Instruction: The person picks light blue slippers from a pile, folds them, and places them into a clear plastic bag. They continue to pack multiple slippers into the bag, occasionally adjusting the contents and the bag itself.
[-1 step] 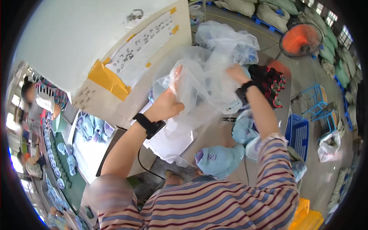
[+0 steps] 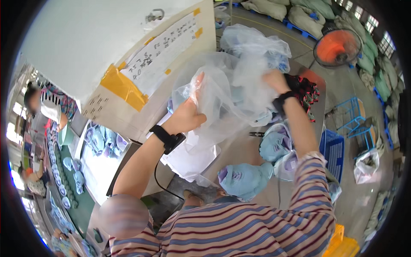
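A clear plastic bag (image 2: 218,94) is stretched between my two hands over the table. My left hand (image 2: 185,116) has its forefinger extended against the film, which wraps over it. That hand's thumb points right, and its other fingers are partly hidden. At the bag's right side my right hand (image 2: 276,81) is closed on the film, slightly blurred. Beneath the bag lie pale blue shoes, seen faintly through it. Nearer to me are a light blue shoe (image 2: 244,180) and another blue shoe with a purple lining (image 2: 276,143). White paper sheets (image 2: 192,160) lie below my left hand.
Black and red shoes (image 2: 302,88) sit right of my right hand. More clear bags (image 2: 252,43) are heaped behind. A white board with a taped sheet (image 2: 165,47) stands at left. Farther right are a blue crate (image 2: 332,152) and an orange fan (image 2: 338,47).
My right hand has moved a little to the right, with the film in it. My left hand stays nearly in place.
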The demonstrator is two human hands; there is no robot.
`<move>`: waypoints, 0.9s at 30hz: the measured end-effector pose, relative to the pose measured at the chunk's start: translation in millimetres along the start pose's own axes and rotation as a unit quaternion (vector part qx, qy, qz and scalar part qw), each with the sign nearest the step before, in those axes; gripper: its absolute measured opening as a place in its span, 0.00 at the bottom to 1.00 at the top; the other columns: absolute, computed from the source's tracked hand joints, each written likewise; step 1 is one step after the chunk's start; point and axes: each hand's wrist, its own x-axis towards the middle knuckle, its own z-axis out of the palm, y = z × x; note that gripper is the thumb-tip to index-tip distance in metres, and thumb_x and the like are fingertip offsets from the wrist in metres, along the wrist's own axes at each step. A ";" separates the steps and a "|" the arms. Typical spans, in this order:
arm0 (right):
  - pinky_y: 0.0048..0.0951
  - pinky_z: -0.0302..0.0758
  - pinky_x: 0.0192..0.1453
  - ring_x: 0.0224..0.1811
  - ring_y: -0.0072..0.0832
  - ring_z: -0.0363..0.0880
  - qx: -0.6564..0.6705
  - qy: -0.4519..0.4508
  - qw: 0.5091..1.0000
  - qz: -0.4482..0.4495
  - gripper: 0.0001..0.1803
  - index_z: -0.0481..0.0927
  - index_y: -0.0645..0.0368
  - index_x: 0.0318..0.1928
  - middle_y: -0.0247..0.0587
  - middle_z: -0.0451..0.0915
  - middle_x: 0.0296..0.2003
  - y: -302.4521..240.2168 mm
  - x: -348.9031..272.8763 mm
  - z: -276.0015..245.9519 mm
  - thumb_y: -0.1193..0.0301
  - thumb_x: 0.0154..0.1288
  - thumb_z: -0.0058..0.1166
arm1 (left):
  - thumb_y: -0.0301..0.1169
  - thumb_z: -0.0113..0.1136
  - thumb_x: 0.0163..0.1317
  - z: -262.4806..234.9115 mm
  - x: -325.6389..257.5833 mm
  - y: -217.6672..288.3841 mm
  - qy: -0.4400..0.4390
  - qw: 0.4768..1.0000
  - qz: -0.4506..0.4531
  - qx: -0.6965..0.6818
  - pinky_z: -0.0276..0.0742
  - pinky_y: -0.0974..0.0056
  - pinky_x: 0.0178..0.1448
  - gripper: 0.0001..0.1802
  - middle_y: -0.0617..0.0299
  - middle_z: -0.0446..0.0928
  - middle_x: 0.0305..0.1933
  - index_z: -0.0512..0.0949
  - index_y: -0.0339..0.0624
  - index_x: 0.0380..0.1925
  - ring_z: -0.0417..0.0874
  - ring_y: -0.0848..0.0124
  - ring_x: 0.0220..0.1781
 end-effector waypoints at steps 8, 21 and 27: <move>0.37 0.70 0.56 0.52 0.38 0.74 0.250 -0.401 0.846 -0.247 0.17 0.73 0.66 0.51 0.46 0.77 0.50 -95.3 -80.1 -162.1 0.71 0.64 0.46 | 0.17 0.48 0.44 -21.5 -8.6 -0.8 -0.035 0.996 0.010 -0.086 0.74 0.63 0.54 0.57 0.51 0.33 0.76 0.26 0.48 0.70 0.54 0.62 0.68; 0.41 0.62 0.67 0.63 0.42 0.67 0.088 0.206 0.973 -0.064 0.30 0.68 0.63 0.60 0.50 0.72 0.59 -76.1 51.6 -20.2 0.59 0.60 0.54 | 0.12 0.43 0.43 -6.8 -50.4 60.0 -0.061 0.988 0.090 -0.106 0.54 0.68 0.58 0.53 0.55 0.36 0.77 0.34 0.44 0.72 0.54 0.66 0.62; 0.39 0.74 0.52 0.50 0.41 0.78 -0.068 -0.267 0.955 -0.107 0.28 0.74 0.61 0.54 0.51 0.78 0.51 -113.3 53.2 6.6 0.55 0.58 0.57 | 0.18 0.50 0.52 -45.4 -9.8 -24.8 0.232 0.970 -0.005 -0.065 0.74 0.67 0.47 0.35 0.56 0.73 0.49 0.58 0.35 0.64 0.76 0.71 0.41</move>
